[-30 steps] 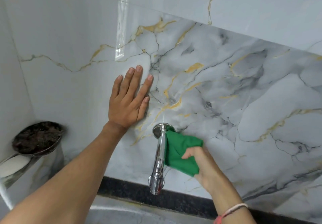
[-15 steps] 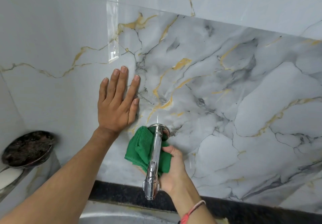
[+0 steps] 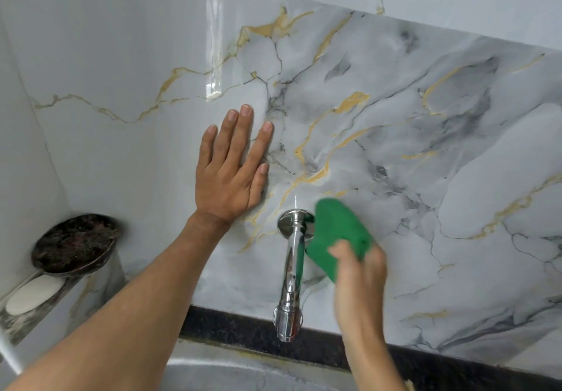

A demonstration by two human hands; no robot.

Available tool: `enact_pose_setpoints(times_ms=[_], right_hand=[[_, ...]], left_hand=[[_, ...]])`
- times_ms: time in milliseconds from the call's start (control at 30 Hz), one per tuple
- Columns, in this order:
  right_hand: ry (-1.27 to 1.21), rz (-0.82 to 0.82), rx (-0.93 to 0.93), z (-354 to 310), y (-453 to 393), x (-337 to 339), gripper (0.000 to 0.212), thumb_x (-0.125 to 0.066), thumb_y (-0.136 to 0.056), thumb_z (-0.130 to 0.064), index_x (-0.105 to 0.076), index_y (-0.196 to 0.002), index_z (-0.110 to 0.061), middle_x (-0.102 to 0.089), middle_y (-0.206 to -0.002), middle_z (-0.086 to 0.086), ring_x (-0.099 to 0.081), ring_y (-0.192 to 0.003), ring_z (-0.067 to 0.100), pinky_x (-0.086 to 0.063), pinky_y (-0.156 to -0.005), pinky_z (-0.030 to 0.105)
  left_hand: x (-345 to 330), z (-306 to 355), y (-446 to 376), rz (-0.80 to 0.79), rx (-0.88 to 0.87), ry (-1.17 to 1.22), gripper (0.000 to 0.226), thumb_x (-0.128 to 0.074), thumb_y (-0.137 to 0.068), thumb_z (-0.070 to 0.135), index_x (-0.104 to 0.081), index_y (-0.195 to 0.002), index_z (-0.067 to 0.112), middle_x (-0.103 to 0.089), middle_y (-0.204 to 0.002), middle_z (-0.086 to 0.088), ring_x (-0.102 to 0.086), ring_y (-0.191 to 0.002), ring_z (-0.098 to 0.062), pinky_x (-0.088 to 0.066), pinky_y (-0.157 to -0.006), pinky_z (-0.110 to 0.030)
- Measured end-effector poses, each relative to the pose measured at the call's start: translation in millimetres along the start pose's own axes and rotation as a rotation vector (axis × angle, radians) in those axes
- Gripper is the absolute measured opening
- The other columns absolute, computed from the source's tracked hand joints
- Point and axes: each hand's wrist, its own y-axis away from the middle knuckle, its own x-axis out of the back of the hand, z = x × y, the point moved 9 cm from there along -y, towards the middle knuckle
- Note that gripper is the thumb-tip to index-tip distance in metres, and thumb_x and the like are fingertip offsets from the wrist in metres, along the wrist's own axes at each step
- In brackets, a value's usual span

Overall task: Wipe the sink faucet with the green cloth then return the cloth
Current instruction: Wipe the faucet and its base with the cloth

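A chrome faucet (image 3: 290,272) sticks out of the marble-patterned wall and points down over the sink. My right hand (image 3: 357,281) is blurred with motion and grips the folded green cloth (image 3: 337,232), which lies against the faucet's right side near its round wall flange. My left hand (image 3: 231,171) is pressed flat on the wall tile, fingers spread, up and to the left of the faucet, holding nothing.
A steel sink rim (image 3: 231,366) shows at the bottom edge below a black granite strip (image 3: 243,326). At the left corner a dark granite corner shelf (image 3: 73,244) stands above a white soap bar (image 3: 33,296) on a lower ledge.
My right hand has carried the cloth from the faucet's left and underside across to its right side, up by the flange. My left hand stays flat on the wall.
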Motion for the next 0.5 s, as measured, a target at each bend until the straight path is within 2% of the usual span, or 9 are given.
enact_pose_setpoints(times_ms=[33, 100, 167, 200, 233, 300, 367, 433, 500], right_hand=[[0.341, -0.150, 0.167, -18, 0, -20, 0.049, -0.058, -0.076, -0.030, -0.069, -0.123, -0.026, -0.069, -0.123, 0.000, -0.065, -0.109, 0.016, -0.058, -0.089, 0.031], [0.936, -0.439, 0.354, -18, 16, -60, 0.079, -0.058, -0.080, -0.059, -0.045, -0.150, -0.025, -0.039, -0.155, 0.000, -0.037, -0.143, 0.019, -0.040, -0.117, 0.038], [1.141, -0.548, 0.363, -12, 26, -71, 0.113, -0.041, -0.068, -0.095, -0.031, -0.157, -0.026, -0.021, -0.166, 0.001, -0.015, -0.154, 0.021, -0.019, -0.129, 0.045], [1.146, -0.536, 0.369, -14, 27, -71, 0.121, -0.030, -0.062, -0.103, -0.033, -0.156, -0.027, -0.021, -0.168, 0.002, -0.012, -0.156, 0.021, -0.013, -0.130, 0.051], [1.132, -0.484, 0.408, -20, 26, -70, 0.121, -0.023, -0.062, -0.105, -0.038, -0.154, -0.028, -0.025, -0.168, 0.003, -0.014, -0.157, 0.021, -0.012, -0.130, 0.055], [1.127, -0.349, 0.512, -34, 21, -69, 0.102, -0.023, -0.077, -0.095, -0.048, -0.150, -0.028, -0.039, -0.163, 0.003, -0.027, -0.154, 0.022, -0.020, -0.127, 0.058], [1.176, -0.338, 0.523, -31, 21, -76, 0.078, -0.035, -0.090, -0.075, -0.051, -0.147, -0.023, -0.046, -0.157, 0.003, -0.035, -0.149, 0.025, -0.028, -0.123, 0.057], [1.216, -0.358, 0.512, -18, 29, -84, 0.065, -0.049, -0.090, -0.054, -0.056, -0.143, -0.017, -0.048, -0.156, 0.006, -0.035, -0.149, 0.030, -0.033, -0.121, 0.057], [1.215, -0.346, 0.487, -9, 33, -86, 0.063, -0.058, -0.083, -0.039, -0.059, -0.141, -0.014, -0.047, -0.158, 0.009, -0.032, -0.152, 0.034, -0.038, -0.119, 0.055]], left_hand=[[0, 0, 0, -0.001, 0.003, -0.003, 0.061, -0.028, -0.104, 0.033, -0.032, -0.163, 0.017, -0.031, -0.165, -0.018, -0.039, -0.151, -0.037, -0.020, -0.131, -0.046], [0, -1, 0, -0.007, 0.008, -0.009, 0.061, -0.028, -0.105, 0.033, -0.033, -0.163, 0.016, -0.031, -0.165, -0.018, -0.038, -0.152, -0.037, -0.019, -0.131, -0.046], [0, 0, 0, -0.016, 0.002, -0.019, 0.060, -0.027, -0.105, 0.033, -0.033, -0.163, 0.016, -0.031, -0.165, -0.018, -0.038, -0.152, -0.037, -0.018, -0.132, -0.045], [0, 0, 0, -0.017, 0.001, -0.027, 0.060, -0.028, -0.105, 0.034, -0.033, -0.163, 0.016, -0.031, -0.165, -0.018, -0.038, -0.152, -0.037, -0.018, -0.132, -0.045], [-1, -1, 0, -0.018, 0.003, -0.029, 0.060, -0.028, -0.105, 0.034, -0.033, -0.163, 0.016, -0.032, -0.166, -0.018, -0.038, -0.152, -0.037, -0.019, -0.132, -0.046], [-2, -1, 1, -0.023, 0.003, -0.027, 0.060, -0.028, -0.105, 0.034, -0.033, -0.163, 0.017, -0.031, -0.166, -0.018, -0.037, -0.153, -0.037, -0.019, -0.132, -0.046], [-3, -1, 1, -0.022, 0.000, -0.045, 0.061, -0.028, -0.105, 0.034, -0.033, -0.163, 0.017, -0.030, -0.167, -0.017, -0.037, -0.153, -0.037, -0.017, -0.133, -0.045], [-4, -1, 2, -0.023, 0.001, -0.052, 0.061, -0.029, -0.105, 0.034, -0.033, -0.163, 0.017, -0.029, -0.167, -0.017, -0.037, -0.153, -0.037, -0.014, -0.135, -0.044], [-4, -1, 3, -0.024, 0.002, -0.061, 0.062, -0.029, -0.105, 0.034, -0.031, -0.164, 0.017, -0.028, -0.168, -0.017, -0.036, -0.153, -0.037, -0.011, -0.136, -0.043]])
